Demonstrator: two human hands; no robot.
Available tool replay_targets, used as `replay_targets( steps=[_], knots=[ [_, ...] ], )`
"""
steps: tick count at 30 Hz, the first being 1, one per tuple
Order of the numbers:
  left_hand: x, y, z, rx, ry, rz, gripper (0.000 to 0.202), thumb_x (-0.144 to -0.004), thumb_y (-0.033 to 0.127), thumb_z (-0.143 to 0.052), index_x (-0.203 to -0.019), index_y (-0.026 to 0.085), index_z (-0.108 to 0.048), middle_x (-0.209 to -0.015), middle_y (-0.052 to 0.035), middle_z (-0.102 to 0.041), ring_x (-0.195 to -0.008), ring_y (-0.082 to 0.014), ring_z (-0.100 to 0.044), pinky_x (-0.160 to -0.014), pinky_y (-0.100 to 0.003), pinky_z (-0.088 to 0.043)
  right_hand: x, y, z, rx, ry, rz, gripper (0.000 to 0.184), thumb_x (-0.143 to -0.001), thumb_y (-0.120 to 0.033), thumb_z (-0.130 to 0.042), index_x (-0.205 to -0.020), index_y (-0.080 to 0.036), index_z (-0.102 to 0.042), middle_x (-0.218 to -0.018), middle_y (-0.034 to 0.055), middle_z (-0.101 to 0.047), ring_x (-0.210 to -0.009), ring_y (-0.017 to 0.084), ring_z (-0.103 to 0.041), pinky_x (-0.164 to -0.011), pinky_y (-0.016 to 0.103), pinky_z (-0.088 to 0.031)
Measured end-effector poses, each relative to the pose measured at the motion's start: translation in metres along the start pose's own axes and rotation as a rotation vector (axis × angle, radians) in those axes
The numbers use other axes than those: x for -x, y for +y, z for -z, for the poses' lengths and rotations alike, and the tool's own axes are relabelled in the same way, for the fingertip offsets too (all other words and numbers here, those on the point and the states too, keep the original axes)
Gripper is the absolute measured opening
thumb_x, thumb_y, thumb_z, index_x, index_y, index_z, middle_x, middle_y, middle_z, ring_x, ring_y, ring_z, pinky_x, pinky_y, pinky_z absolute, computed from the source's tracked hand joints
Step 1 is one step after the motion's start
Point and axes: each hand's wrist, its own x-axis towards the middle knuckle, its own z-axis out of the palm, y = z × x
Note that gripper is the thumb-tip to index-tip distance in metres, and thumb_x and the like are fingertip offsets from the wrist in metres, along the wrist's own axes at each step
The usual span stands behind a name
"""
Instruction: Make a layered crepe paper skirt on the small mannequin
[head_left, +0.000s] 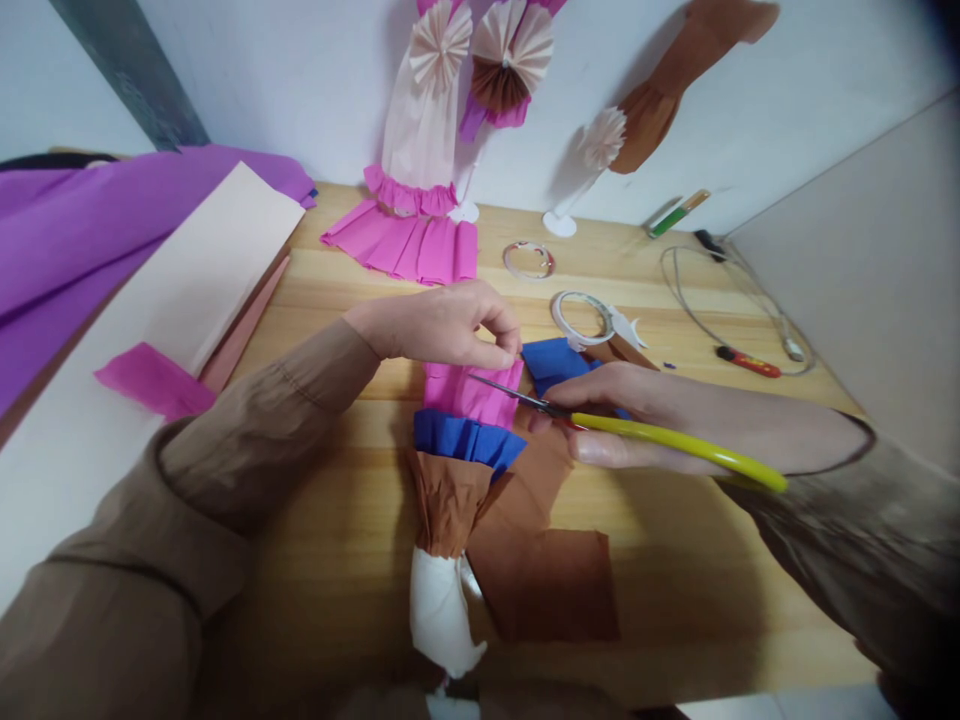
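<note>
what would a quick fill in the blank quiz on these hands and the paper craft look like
The right hand holds scissors with ___ handles.
The left hand pinches the top of the ___ crepe paper.
Just below it, the ruffle is ___.
Missing words: yellow; pink; blue.

Yellow-handled scissors [592, 425]; pink, blue, brown paper skirt [461, 440]

Left hand [442, 325], right hand [637, 410]: fingers [495, 352] pinched
</note>
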Motion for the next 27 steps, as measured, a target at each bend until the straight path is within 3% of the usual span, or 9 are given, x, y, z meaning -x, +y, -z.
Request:
replay_targets(
  steps=[14,20,27],
  knots=[
    [0.0,-0.001,0.0,0.035,0.015,0.017,0.006,-0.073,0.016,-0.067,-0.067,0.016,-0.068,-0.081,-0.0009,-0.073,-0.081,-0.0148,-0.065,-0.078,-0.027,-0.046,-0.002,0.001,-0.001,-0.011,0.022,-0.015,0.063,-0.089,-0.077,-0.041,-0.072,-0.017,-0.055,-0.068,-0.0005,-0.042,-0.061,0.012,-0.038,-0.051,0.025,-0.028],
    [0.0,0.0,-0.001,0.013,0.002,0.007,0.008,-0.075,0.017,-0.064,-0.068,0.016,-0.069,-0.079,-0.0014,-0.073,-0.074,-0.0125,-0.061,-0.075,-0.026,-0.045,-0.001,0.005,-0.004,-0.032,0.056,0.059,0.056,-0.091,-0.071,-0.045,-0.07,-0.019,-0.049,-0.063,-0.004,-0.034,-0.057,0.009,-0.031,-0.048,0.024,-0.023],
    [0.0,0.001,-0.001,0.009,-0.003,-0.004,0.01,-0.075,0.017,-0.062,-0.069,0.016,-0.07,-0.077,-0.0018,-0.073,-0.072,-0.0123,-0.06,-0.073,-0.026,-0.045,0.0,0.008,-0.005,0.001,0.079,0.099,0.046,-0.093,-0.061,-0.05,-0.074,-0.019,-0.05,-0.066,-0.0038,-0.039,-0.057,0.009,-0.036,-0.048,0.023,-0.027]
  ],
)
